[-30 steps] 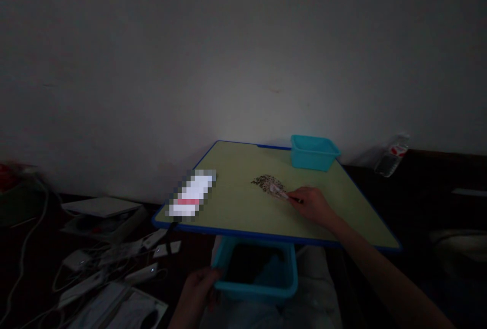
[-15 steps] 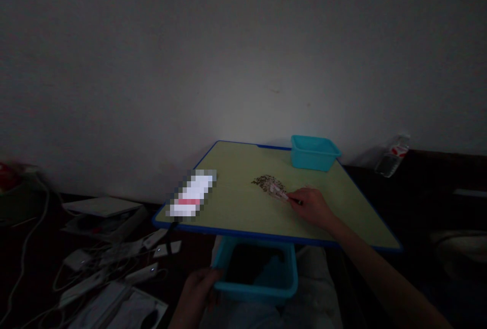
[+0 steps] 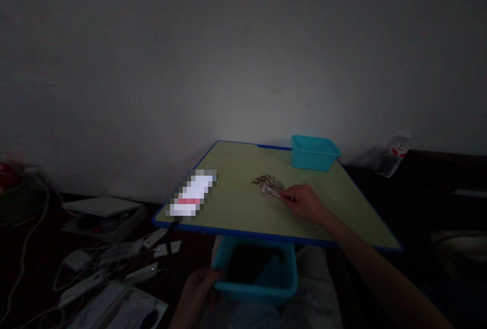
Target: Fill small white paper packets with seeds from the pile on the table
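Observation:
My right hand point(image 3: 304, 203) pinches a small pale, partly see-through tool point(image 3: 270, 192) with a dark end showing at the fingers; its exact kind is hard to make out. The tool's tip lies low at the near edge of a patch of small dark grains point(image 3: 264, 179) spread on the table point(image 3: 232, 212). Below the table's front edge, my left hand point(image 3: 198, 286) is closed around the left rim of a blue plastic basin point(image 3: 262, 291), which rests on my lap. Dark loose material point(image 3: 247, 263) covers part of its bottom.
A second blue basin point(image 3: 314, 156) stands at the table's far right corner. On the left edge lies a lit, blurred-out phone point(image 3: 192, 196). Cables and power strips point(image 3: 140, 272) litter the dark area at left. A clear package point(image 3: 393, 156) leans near the wall at right.
My right hand has shifted a little to the left, and the tool has moved left with it to the near edge of the grains. The left hand stays on the basin.

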The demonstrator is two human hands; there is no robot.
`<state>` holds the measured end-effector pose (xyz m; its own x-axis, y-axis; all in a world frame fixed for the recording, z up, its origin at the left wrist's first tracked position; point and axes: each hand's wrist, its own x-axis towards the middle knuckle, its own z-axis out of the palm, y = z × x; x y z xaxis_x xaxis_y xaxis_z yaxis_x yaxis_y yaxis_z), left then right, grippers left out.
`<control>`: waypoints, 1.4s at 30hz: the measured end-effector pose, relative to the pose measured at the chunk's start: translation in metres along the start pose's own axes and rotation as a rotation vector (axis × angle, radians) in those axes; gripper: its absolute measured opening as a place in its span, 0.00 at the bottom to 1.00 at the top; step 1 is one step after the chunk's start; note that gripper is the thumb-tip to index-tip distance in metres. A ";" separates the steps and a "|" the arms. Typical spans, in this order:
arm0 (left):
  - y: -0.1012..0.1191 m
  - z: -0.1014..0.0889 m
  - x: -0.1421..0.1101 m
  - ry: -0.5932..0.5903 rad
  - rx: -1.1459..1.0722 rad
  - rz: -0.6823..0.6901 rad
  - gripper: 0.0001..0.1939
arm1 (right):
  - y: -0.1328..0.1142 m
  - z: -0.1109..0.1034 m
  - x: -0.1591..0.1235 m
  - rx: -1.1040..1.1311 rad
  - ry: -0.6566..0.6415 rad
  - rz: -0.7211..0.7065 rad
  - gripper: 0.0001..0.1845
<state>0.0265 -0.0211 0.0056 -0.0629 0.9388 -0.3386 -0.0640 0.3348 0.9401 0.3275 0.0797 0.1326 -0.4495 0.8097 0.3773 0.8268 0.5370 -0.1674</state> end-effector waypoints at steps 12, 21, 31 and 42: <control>-0.001 -0.001 0.002 -0.005 -0.003 -0.017 0.20 | 0.001 0.005 -0.010 0.037 0.036 -0.087 0.14; -0.007 -0.002 0.005 -0.006 0.001 -0.004 0.20 | -0.007 0.003 -0.033 0.086 0.048 -0.111 0.14; -0.007 -0.001 0.006 0.016 0.034 0.009 0.20 | -0.075 0.015 -0.013 -0.161 0.084 -0.232 0.15; -0.009 -0.006 0.008 -0.016 -0.003 -0.023 0.20 | -0.118 0.037 -0.001 -0.314 0.010 -0.206 0.08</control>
<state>0.0201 -0.0169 -0.0056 -0.0459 0.9320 -0.3596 -0.0686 0.3562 0.9319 0.2180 0.0247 0.1183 -0.6151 0.6894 0.3827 0.7836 0.5885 0.1993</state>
